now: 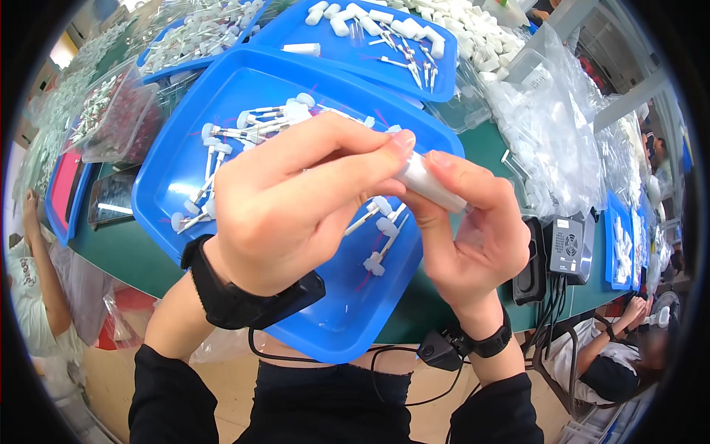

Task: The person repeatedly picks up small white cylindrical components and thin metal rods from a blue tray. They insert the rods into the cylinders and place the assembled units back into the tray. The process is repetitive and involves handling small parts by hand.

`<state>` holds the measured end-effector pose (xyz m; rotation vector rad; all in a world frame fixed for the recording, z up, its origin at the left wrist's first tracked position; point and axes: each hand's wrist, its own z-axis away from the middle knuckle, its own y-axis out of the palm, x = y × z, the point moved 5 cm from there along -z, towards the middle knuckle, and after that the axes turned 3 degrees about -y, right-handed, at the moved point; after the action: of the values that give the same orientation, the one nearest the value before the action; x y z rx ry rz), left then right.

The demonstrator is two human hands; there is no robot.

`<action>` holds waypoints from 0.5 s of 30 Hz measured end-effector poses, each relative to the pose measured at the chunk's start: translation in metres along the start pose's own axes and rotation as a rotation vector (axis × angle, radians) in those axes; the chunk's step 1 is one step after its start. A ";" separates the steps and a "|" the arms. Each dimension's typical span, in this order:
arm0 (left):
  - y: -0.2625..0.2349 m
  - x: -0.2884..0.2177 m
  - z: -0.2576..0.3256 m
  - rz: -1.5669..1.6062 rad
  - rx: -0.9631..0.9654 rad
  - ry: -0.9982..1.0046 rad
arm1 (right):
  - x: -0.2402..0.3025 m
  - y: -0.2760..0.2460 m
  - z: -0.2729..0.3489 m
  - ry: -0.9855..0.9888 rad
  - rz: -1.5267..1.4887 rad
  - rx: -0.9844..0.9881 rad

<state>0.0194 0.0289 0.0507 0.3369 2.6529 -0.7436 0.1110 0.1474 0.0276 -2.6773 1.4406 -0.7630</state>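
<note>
Watching remotely, I see a white cylinder [433,185] above the blue tray's [336,325] right side, slanting down rightward from the left hand [296,189], pinching its upper end, to the right hand [477,240], clasping its sides.

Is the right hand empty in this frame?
No, the right hand holds a white cylinder, the left hand at its upper end.

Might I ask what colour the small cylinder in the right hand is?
The small cylinder is white, clearest in the head view.
</note>
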 end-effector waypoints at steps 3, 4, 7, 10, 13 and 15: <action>0.002 0.001 0.001 -0.002 -0.019 0.014 | 0.002 0.001 0.001 -0.038 0.049 -0.013; 0.003 0.003 0.001 0.021 0.000 -0.005 | 0.001 0.002 0.001 -0.032 0.038 -0.005; 0.005 0.011 -0.003 0.159 0.056 -0.063 | -0.002 0.003 -0.002 0.046 0.051 0.057; 0.010 0.026 0.002 0.499 0.174 -0.222 | -0.003 0.010 -0.005 0.254 0.117 0.211; 0.013 0.030 0.003 0.757 0.066 -0.308 | -0.025 0.014 0.007 0.785 -0.508 0.181; 0.012 0.034 0.003 0.706 0.118 -0.312 | -0.027 0.018 0.009 0.931 -0.836 0.214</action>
<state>-0.0068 0.0416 0.0290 1.0248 1.9913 -0.6425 0.0886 0.1565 0.0046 -2.7671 0.0507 -2.2359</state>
